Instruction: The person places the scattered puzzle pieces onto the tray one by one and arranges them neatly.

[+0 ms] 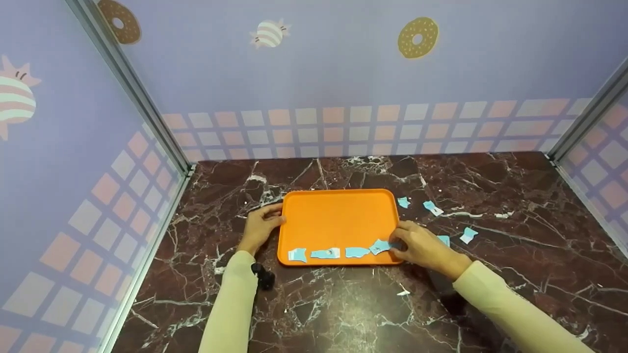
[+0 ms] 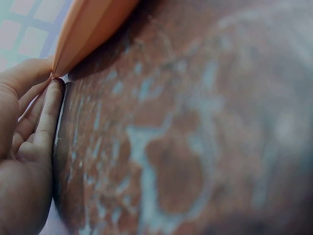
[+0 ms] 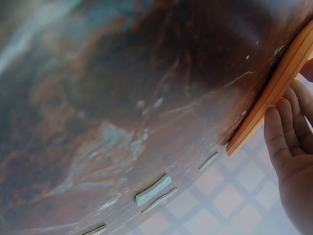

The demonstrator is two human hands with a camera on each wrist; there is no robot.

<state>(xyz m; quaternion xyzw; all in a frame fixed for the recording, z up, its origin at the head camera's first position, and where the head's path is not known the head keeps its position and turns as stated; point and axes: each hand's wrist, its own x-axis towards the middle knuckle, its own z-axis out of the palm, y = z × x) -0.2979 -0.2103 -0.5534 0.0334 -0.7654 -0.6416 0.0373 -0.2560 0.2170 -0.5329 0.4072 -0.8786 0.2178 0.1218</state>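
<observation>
An orange tray (image 1: pixel 343 215) lies on the marble-patterned table. My left hand (image 1: pixel 260 228) grips its left rim, with fingertips at the edge in the left wrist view. Over the tray's lower right corner, my right hand (image 1: pixel 422 247) pinches a light blue puzzle piece, mostly hidden by the fingers. Touching or close beside it is another blue piece (image 1: pixel 379 246). Farther left along the tray's near side lie a blue piece (image 1: pixel 357 252), a blue-and-white piece (image 1: pixel 326 253) and a notched piece (image 1: pixel 298 255). The right wrist view shows the right hand's fingers beside the tray's rim (image 3: pixel 274 93).
Right of the tray lie loose blue pieces (image 1: pixel 432 208), including a small one (image 1: pixel 404 202) and one farther right (image 1: pixel 468 235). Another (image 1: pixel 444 240) is partly behind the right hand. A white scrap (image 1: pixel 403 292) lies near the front. Patterned walls (image 1: pixel 343 73) enclose the table.
</observation>
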